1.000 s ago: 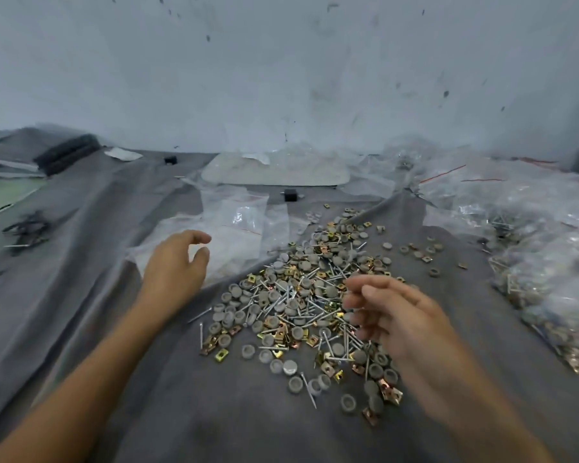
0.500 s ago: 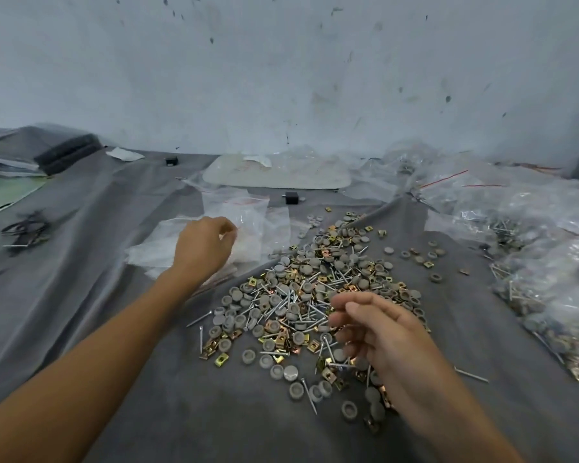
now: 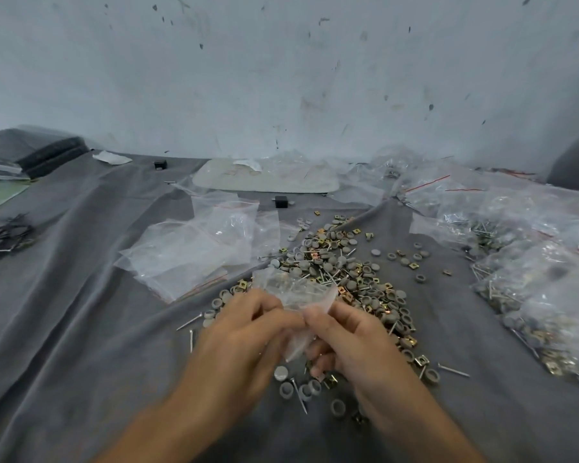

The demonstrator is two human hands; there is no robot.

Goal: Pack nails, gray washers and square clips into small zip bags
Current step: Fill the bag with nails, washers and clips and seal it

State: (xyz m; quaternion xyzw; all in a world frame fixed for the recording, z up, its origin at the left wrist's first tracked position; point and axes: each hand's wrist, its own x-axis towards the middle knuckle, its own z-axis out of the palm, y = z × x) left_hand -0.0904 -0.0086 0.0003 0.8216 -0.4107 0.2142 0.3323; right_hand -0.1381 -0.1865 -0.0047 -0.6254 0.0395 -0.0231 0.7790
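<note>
Gray cloth (image 3: 81,345), scuffed wall (image 3: 281,78); I see left hand (image 3: 244,342) and right hand (image 3: 355,342) pinching a zip bag (image 3: 291,292), seemingly lengthwise away from me.

Gray cloth (image 3: 81,345) carries a central heap (image 3: 345,272) of washers (image 3: 375,252), clips (image 3: 422,360) and nails (image 3: 453,371), empty bags (image 3: 194,252) left, filled bags (image 3: 542,279) right.

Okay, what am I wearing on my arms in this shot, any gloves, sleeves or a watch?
Nothing worn shows. The left arm and right arm are bare to the frame's edge, no sleeves or watch. The left grip and right grip have no gloves or rings.
</note>
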